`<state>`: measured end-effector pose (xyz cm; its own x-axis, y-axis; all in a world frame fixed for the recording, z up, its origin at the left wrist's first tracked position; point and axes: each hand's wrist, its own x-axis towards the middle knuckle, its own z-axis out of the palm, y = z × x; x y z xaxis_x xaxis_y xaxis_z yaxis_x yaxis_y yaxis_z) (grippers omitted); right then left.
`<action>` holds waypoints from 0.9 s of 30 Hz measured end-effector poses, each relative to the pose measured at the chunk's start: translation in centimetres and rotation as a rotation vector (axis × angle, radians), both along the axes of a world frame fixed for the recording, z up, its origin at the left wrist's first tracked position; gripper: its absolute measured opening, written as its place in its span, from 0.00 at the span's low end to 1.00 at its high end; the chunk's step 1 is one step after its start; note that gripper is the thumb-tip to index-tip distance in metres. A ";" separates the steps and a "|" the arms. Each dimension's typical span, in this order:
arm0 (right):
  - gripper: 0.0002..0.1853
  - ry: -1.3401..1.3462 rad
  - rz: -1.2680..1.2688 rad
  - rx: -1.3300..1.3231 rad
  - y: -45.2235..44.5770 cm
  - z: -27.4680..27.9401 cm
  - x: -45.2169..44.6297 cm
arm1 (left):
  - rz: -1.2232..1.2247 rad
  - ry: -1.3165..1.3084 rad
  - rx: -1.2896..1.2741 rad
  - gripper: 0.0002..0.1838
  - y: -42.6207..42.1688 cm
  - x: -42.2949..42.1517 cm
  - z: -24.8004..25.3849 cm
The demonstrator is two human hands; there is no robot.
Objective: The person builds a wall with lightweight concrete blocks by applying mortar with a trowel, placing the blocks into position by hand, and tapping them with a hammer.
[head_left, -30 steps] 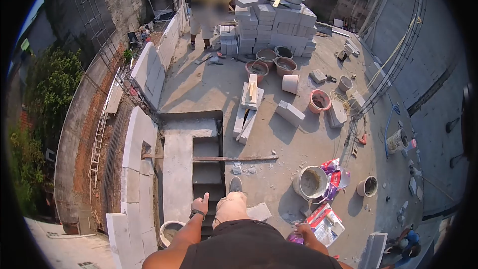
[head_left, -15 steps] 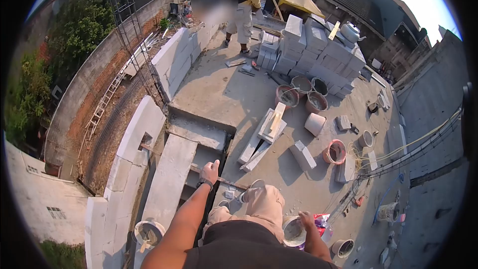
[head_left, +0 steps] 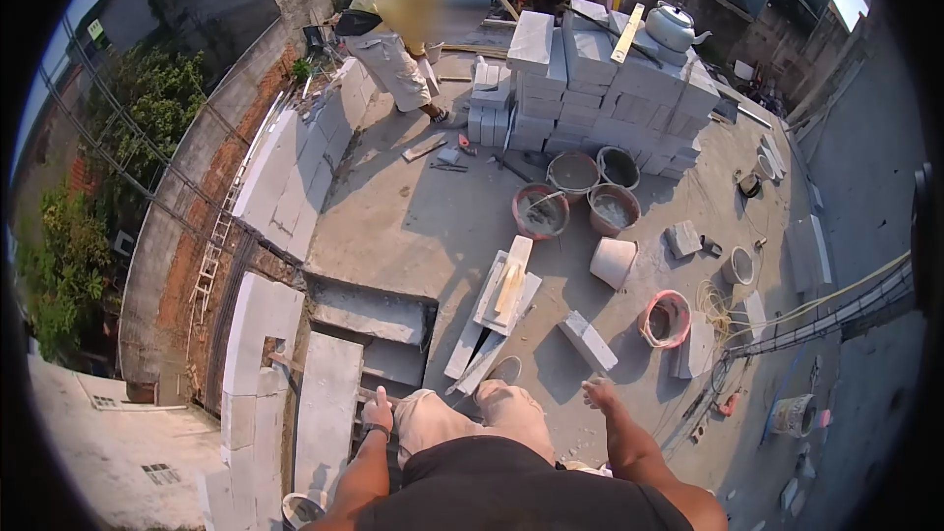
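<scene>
My left hand (head_left: pixel 378 409), with a dark watch on its wrist, is low over the stairwell opening beside a pale concrete slab (head_left: pixel 327 403); it holds nothing that I can see, and its fingers look partly spread. My right hand (head_left: pixel 599 393) hangs above the floor just below a light grey block (head_left: pixel 588 341), apart from it, its fingers loosely curled and nothing visible in them. Between my hands are my knees, and one shoe (head_left: pixel 506 370) is near a pile of long pale blocks with a piece of wood (head_left: pixel 509 290) on top.
A co-worker (head_left: pixel 398 39) bends near the low block wall (head_left: pixel 295 172). Behind the mortar buckets (head_left: pixel 573 173), a kettle (head_left: pixel 672 28) stands on stacked blocks (head_left: pixel 629 98). A pink-rimmed bucket (head_left: pixel 665 320) and coiled cable (head_left: pixel 716 307) are at the right.
I have moved forward, closer to the buckets and block stack. My left hand has lowered, and my right hand has swung forward and outward. The co-worker has bent lower.
</scene>
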<state>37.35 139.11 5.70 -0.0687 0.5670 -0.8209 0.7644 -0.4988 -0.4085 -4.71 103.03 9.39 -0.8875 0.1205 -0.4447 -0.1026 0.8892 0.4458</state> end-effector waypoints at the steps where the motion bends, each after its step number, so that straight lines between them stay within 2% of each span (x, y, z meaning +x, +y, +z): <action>1: 0.18 -0.004 0.037 0.076 2.5 1.6 -0.2 | -0.090 -0.021 0.052 0.42 2.6 -0.7 1.0; 5: 0.20 0.049 -0.008 0.300 11.1 2.0 -1.1 | -0.246 0.072 0.318 0.33 13.3 -3.1 3.6; 6: 0.19 0.113 -0.001 0.343 12.5 1.1 -1.1 | -0.347 0.135 0.269 0.29 15.3 -3.7 3.5; 7: 0.18 0.171 -0.096 0.354 13.1 1.9 -2.4 | -0.360 0.013 0.252 0.27 17.5 -4.6 3.0; 10: 0.18 0.251 -0.269 0.332 11.4 6.3 -6.2 | -0.498 -0.098 0.137 0.27 22.1 -4.9 2.2; 11: 0.18 0.285 -0.318 0.306 10.9 6.5 -6.8 | -0.525 -0.108 0.122 0.27 23.2 -5.1 0.5; 13: 0.17 0.278 -0.389 0.266 8.2 2.1 -7.0 | -0.685 -0.151 0.052 0.23 24.5 -5.6 -3.9; 14: 0.17 0.285 -0.429 0.240 6.4 0.2 -7.0 | -0.711 -0.167 0.030 0.23 25.4 -5.7 -4.3; 16: 0.17 0.207 -0.462 0.139 3.2 -0.8 -8.5 | -0.835 -0.320 0.077 0.22 27.7 -5.4 -5.8; 18: 0.16 0.139 -0.469 0.013 0.6 -1.5 -11.1 | -0.943 -0.262 0.040 0.21 29.0 -4.8 -9.0; 19: 0.16 0.132 -0.467 -0.025 -0.5 -2.5 -12.2 | -1.189 -0.315 0.087 0.22 30.5 -5.0 -8.9; 21: 0.17 0.113 -0.456 -0.037 -2.6 -5.2 -14.8 | -1.146 -0.409 0.043 0.21 32.6 -4.3 -8.8; 23: 0.18 0.094 -0.532 -0.134 -3.4 -6.5 -18.0 | -1.072 -0.517 -0.009 0.20 35.1 -4.8 -12.4; 24: 0.20 0.068 -0.464 -0.112 -3.1 -9.1 -19.4 | -1.043 -0.564 -0.045 0.21 35.7 -4.9 -14.3; 25: 0.23 0.045 -0.393 -0.107 -3.5 -11.7 -20.6 | -1.242 -0.565 -0.097 0.23 37.7 -5.5 -14.4; 27: 0.32 -0.105 -0.177 0.145 -1.3 -13.4 -25.2 | -1.236 -0.517 -0.125 0.27 38.4 -6.3 -19.8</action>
